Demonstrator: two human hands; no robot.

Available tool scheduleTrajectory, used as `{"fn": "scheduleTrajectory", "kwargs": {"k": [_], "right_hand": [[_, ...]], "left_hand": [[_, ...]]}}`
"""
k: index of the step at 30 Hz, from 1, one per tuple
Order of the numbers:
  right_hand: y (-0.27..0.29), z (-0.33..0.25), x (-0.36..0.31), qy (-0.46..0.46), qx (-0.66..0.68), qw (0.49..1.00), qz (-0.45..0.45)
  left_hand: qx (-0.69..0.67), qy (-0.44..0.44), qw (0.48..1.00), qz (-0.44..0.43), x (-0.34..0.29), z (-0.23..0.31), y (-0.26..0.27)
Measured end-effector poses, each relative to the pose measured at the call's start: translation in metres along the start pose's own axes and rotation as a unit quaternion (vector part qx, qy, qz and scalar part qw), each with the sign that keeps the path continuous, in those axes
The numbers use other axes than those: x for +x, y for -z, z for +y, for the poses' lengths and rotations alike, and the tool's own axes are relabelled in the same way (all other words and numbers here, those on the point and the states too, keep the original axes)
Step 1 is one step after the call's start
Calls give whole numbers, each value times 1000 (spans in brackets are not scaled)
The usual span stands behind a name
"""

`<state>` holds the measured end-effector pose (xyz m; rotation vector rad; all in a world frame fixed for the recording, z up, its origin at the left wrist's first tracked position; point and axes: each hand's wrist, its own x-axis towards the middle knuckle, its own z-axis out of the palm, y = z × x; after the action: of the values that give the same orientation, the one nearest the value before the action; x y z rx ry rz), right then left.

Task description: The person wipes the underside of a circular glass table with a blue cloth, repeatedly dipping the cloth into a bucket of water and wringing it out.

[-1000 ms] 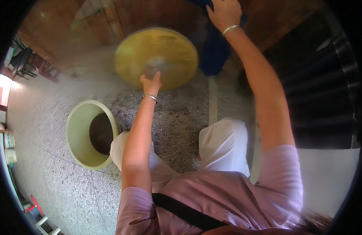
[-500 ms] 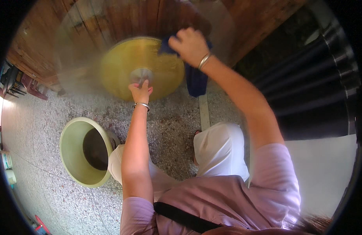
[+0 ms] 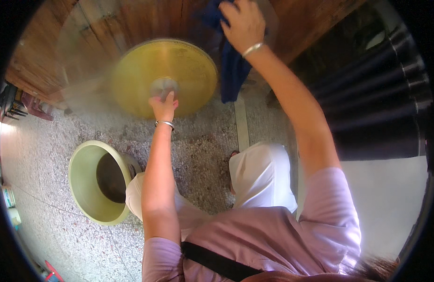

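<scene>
A large see-through round disc [image 3: 87,61] stands tilted in front of me. At its middle is a yellow round plate [image 3: 193,66] with a small pale hub [image 3: 163,83]. My left hand [image 3: 164,109] is closed on this hub, thumb up, fingers partly hidden. Up at the disc's far right part, my right hand [image 3: 244,24] presses a dark blue cloth [image 3: 233,70] against it. The cloth hangs down below that hand, and part of it is bunched under the fingers. Both wrists wear a silver-coloured bangle.
A pale green bucket [image 3: 87,188] with dark contents stands on the speckled floor [image 3: 62,155] by my left leg. Brown wooden boards [image 3: 43,51] lie behind the disc. A dark pleated curtain [image 3: 367,103] hangs to the right, above a white surface [image 3: 386,202].
My right hand has moved up and to the right with the blue cloth. The disc and my left hand on its hub have shifted slightly left in view.
</scene>
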<state>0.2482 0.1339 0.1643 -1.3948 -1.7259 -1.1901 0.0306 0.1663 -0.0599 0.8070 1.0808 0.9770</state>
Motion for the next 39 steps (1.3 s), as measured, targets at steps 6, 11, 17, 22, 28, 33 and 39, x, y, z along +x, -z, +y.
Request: {"fn": "scheduleTrajectory", "kwargs": {"k": [6, 11, 17, 22, 28, 33, 39], "right_hand": [[-6, -41, -46, 123, 29, 981, -151], [-3, -12, -18, -17, -53, 991, -123], [-9, -45, -41, 77, -12, 980, -184], [-8, -25, -34, 56, -10, 986, -158], [-8, -39, -32, 7, -54, 977, -205], [-8, -52, -53, 117, 16, 975, -190], [-24, -21, 28, 59, -19, 998, 17]], "left_hand": [[2, 9, 1000, 7, 1, -2, 0], [5, 10, 1000, 6, -3, -1, 5], [3, 11, 1000, 2, -3, -1, -1], [2, 13, 1000, -17, -3, -1, 5], [6, 11, 1000, -13, -4, 1, 3], [27, 21, 999, -11, -3, -1, 2], [-13, 2, 1000, -24, -8, 6, 4]]}}
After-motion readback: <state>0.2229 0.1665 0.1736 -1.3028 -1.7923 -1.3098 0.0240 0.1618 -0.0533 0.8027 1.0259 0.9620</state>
